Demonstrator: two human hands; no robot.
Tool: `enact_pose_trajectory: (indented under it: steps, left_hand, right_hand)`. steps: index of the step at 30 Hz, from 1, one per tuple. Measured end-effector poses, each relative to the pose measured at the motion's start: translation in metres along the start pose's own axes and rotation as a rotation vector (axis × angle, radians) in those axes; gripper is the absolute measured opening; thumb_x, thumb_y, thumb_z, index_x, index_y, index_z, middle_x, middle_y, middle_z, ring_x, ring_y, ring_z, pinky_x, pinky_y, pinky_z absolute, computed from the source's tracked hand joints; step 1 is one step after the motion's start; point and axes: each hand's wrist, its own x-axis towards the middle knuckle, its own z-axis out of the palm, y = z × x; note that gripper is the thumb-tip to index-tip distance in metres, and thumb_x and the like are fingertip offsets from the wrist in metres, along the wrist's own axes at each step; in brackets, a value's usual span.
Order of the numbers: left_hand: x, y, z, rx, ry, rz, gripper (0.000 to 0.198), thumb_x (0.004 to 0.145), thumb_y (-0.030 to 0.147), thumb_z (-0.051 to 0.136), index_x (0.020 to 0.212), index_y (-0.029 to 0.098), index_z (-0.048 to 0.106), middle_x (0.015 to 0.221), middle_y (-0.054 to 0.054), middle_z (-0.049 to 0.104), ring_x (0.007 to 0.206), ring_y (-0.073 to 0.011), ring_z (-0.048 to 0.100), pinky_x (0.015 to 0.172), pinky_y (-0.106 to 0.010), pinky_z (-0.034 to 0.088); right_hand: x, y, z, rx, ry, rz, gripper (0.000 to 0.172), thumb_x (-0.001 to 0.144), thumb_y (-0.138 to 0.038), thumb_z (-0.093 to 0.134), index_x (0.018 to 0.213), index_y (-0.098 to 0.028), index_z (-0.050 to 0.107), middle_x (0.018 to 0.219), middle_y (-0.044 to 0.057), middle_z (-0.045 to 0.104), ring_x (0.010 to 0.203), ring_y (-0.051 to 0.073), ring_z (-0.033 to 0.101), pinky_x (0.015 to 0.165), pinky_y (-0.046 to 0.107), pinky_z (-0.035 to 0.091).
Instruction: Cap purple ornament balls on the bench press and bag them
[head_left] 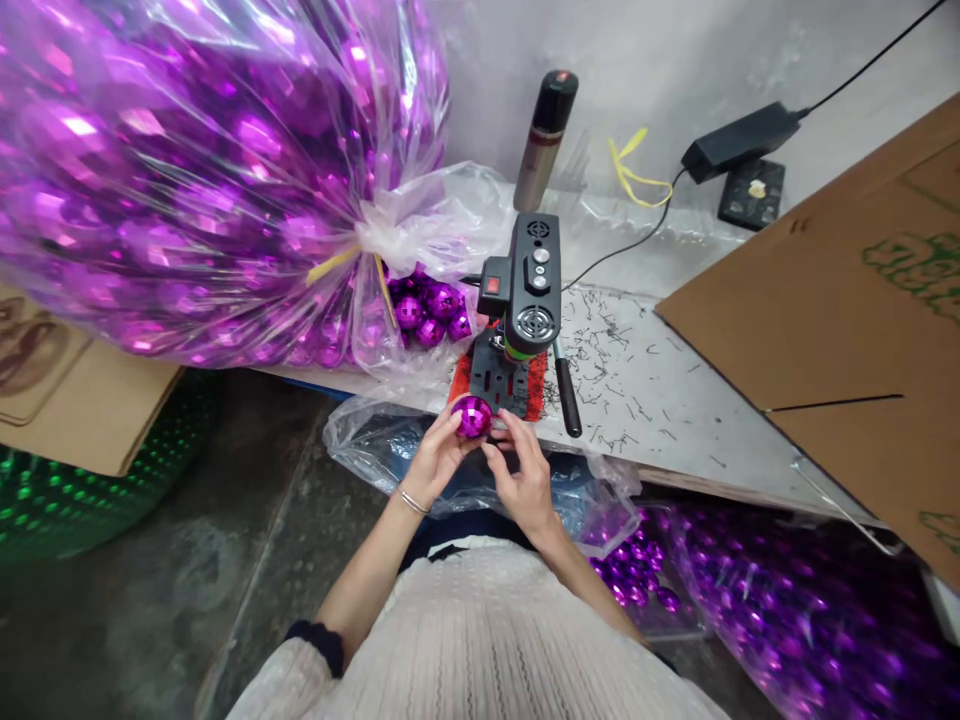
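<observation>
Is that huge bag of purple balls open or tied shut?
Tied shut. The big clear bag is gathered into a tight neck and bound there by a yellow tie.

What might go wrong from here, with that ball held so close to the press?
1. The glossy purple ball is pinched only at the fingertips of the left hand, with the right hand beside it; it may slip and drop to the floor.
2. Both hands sit close to the small bench press; skin could get caught if it is worked.
3. Wire scraps litter the tabletop; they might prick a hand or scratch the ball.
</observation>
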Motion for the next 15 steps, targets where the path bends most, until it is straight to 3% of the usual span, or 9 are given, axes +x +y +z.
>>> enact_pose_trajectory:
  steps: [3, 5, 9, 15]
  left_hand:
    - [-0.001, -0.005, -0.003, 0.034, -0.006, -0.028, 0.04, 0.087, 0.037, 0.072, 0.122, 0.018, 0.069, 0.108, -0.007, 0.076, 0.089, -0.0188, 0.072, 0.08, -0.029, 0.058]
    - [0.0, -0.005, -0.005, -0.006, -0.042, -0.154, 0.044, 0.093, 0.05, 0.062, 0.119, 0.014, 0.069, 0.102, -0.011, 0.076, 0.081, -0.0191, 0.071, 0.072, -0.029, 0.058]
    - [-0.001, -0.002, -0.003, -0.149, -0.086, -0.391, 0.057, 0.099, 0.059, 0.044, 0.111, 0.01, 0.069, 0.092, -0.015, 0.072, 0.067, -0.015, 0.065, 0.06, -0.025, 0.054]
    - [-0.003, -0.007, 0.003, -0.178, -0.092, -0.415, 0.055, 0.101, 0.056, 0.04, 0.111, 0.011, 0.069, 0.097, -0.015, 0.072, 0.061, -0.0114, 0.059, 0.058, -0.023, 0.053]
  right_hand:
    - [0.003, 0.005, 0.001, -0.069, -0.044, -0.039, 0.061, 0.095, -0.035, 0.064, 0.151, -0.028, 0.043, 0.136, 0.012, 0.065, 0.121, 0.025, 0.065, 0.102, 0.044, 0.058]
    - [0.002, 0.009, 0.0, -0.088, -0.074, -0.091, 0.066, 0.093, -0.036, 0.066, 0.153, -0.029, 0.04, 0.138, 0.012, 0.065, 0.127, 0.027, 0.062, 0.109, 0.048, 0.053]
    - [-0.003, 0.012, -0.006, -0.013, -0.109, -0.099, 0.063, 0.092, -0.041, 0.067, 0.15, -0.028, 0.045, 0.135, 0.012, 0.067, 0.123, 0.027, 0.064, 0.105, 0.047, 0.054]
    - [-0.006, 0.016, -0.013, 0.033, -0.07, 0.066, 0.063, 0.091, -0.047, 0.067, 0.147, -0.026, 0.048, 0.134, 0.013, 0.066, 0.118, 0.025, 0.066, 0.102, 0.044, 0.057]
